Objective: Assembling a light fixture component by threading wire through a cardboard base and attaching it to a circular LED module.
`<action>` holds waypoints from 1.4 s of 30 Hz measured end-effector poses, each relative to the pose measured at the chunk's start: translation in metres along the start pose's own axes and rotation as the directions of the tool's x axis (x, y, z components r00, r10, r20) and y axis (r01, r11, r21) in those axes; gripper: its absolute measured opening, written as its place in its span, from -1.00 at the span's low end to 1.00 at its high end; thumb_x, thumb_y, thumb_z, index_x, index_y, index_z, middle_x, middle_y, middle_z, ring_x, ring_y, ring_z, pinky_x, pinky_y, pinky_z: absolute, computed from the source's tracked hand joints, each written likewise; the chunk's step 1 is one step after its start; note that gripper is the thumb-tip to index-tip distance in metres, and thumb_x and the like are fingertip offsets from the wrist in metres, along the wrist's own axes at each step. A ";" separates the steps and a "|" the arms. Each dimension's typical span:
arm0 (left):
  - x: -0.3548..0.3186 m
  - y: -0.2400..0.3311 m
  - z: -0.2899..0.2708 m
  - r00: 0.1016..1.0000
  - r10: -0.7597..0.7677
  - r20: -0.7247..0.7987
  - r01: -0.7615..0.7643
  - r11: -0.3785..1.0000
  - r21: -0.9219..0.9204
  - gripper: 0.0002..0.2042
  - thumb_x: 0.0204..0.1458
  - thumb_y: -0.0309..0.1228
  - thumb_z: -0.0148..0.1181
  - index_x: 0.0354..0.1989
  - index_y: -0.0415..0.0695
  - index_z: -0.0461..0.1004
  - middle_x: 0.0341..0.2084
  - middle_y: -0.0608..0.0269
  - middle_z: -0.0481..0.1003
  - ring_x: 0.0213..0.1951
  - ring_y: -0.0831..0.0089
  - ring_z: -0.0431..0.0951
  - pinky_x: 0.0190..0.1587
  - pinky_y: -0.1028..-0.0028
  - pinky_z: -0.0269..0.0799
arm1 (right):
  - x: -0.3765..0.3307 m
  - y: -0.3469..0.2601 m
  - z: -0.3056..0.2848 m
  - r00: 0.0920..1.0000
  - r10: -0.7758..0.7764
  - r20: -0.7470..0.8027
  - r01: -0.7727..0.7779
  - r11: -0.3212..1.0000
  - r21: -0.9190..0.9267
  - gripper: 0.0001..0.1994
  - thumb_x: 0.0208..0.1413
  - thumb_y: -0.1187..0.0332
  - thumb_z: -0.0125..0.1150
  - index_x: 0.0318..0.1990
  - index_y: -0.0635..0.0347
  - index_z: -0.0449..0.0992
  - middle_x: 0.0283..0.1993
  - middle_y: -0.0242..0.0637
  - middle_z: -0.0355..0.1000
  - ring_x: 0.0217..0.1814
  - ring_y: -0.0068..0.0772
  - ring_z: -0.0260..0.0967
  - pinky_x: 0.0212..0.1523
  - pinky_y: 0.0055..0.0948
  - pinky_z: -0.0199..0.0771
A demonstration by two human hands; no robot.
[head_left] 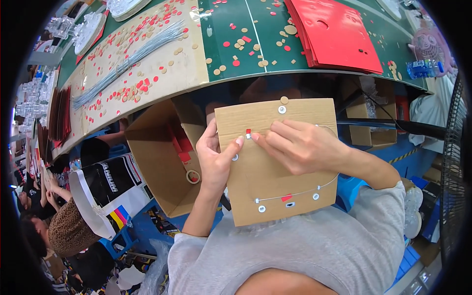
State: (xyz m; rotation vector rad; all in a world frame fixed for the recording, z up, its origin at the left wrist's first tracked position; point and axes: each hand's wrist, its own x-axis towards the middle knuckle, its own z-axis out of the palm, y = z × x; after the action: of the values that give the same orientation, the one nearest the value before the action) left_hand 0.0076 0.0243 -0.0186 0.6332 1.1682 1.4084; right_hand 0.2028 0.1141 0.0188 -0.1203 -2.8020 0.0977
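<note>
A brown cardboard sheet (275,172) stands tilted in front of my chest. My left hand (215,156) grips its left edge, the thumb lying on the face beside a small red-and-white piece (248,134) in a slot. Closed in a pinch, my right hand (300,145) has its fingertips against that piece; what lies between them is hidden. A thin wire (287,195) runs across the lower part through small white clips and bends up along the right side. White round fasteners (282,109) sit on the sheet, and a tan disc (284,100) shows at its top edge.
Beyond the sheet, a green-and-cream table (196,73) carries scattered red and tan cutouts, a bundle of wires (128,64) and stacked red sheets (337,34). An open cardboard box (160,162) with a tape roll (192,177) stands left. A black fan (455,167) is at right.
</note>
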 end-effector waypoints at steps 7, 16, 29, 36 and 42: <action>-0.004 -0.001 0.006 1.000 -0.002 -0.024 0.001 1.000 -0.012 -0.57 0.06 -0.62 0.20 0.14 -0.36 0.35 -0.09 0.12 0.57 -0.08 0.50 0.59 0.00 0.51 0.47 | -0.001 0.008 0.002 0.995 -0.090 -0.046 0.088 0.995 -0.043 -0.46 -0.35 0.49 0.21 -0.07 0.61 0.54 -0.37 -0.25 0.34 -0.33 -0.38 0.43 -0.34 -0.47 0.53; 0.001 -0.001 0.000 0.996 -0.083 -0.026 0.083 0.996 -0.018 -0.55 0.06 -0.62 0.18 0.16 -0.37 0.34 -0.08 0.12 0.56 -0.06 0.48 0.59 0.00 0.50 0.47 | 0.003 0.017 0.003 0.998 0.007 -0.054 -0.001 0.993 0.114 -0.49 -0.33 0.46 0.22 -0.09 0.52 0.57 -0.36 -0.30 0.36 -0.34 -0.42 0.43 -0.38 -0.48 0.53; -0.005 0.004 -0.002 0.998 0.030 -0.047 -0.018 0.967 0.255 -0.41 -0.03 -0.54 0.14 0.29 -0.26 0.39 0.27 -0.26 0.33 0.29 0.12 0.39 0.34 0.25 0.22 | -0.008 0.017 0.011 0.976 0.111 -0.186 -0.071 0.975 0.210 -0.47 -0.37 0.43 0.24 -0.08 0.41 0.63 -0.38 -0.33 0.38 -0.38 -0.42 0.43 -0.45 -0.43 0.52; 0.000 0.005 -0.005 0.908 0.376 0.183 -0.412 0.727 0.550 -0.79 -0.07 -0.63 0.30 -0.21 -0.31 0.68 0.22 -0.42 0.36 0.32 -0.09 0.35 0.33 0.11 0.23 | -0.004 0.013 0.016 0.951 0.193 -0.240 -0.126 0.955 0.269 -0.46 -0.42 0.45 0.27 -0.09 0.33 0.67 -0.39 -0.34 0.38 -0.44 -0.43 0.40 -0.54 -0.48 0.48; 0.000 0.010 0.000 0.947 0.307 0.095 -0.313 0.816 0.486 -0.83 -0.10 -0.68 0.34 -0.29 -0.30 0.70 0.14 -0.41 0.43 0.26 -0.04 0.44 0.28 0.20 0.32 | -0.002 0.013 0.017 0.946 0.220 -0.240 -0.142 0.942 0.303 -0.49 -0.41 0.49 0.30 -0.10 0.31 0.67 -0.40 -0.35 0.35 -0.43 -0.43 0.40 -0.58 -0.48 0.46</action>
State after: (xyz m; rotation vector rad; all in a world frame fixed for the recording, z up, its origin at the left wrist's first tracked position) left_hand 0.0032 0.0256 -0.0096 1.2447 1.4831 1.3663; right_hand 0.2006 0.1264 0.0014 -0.3013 -2.4671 0.4861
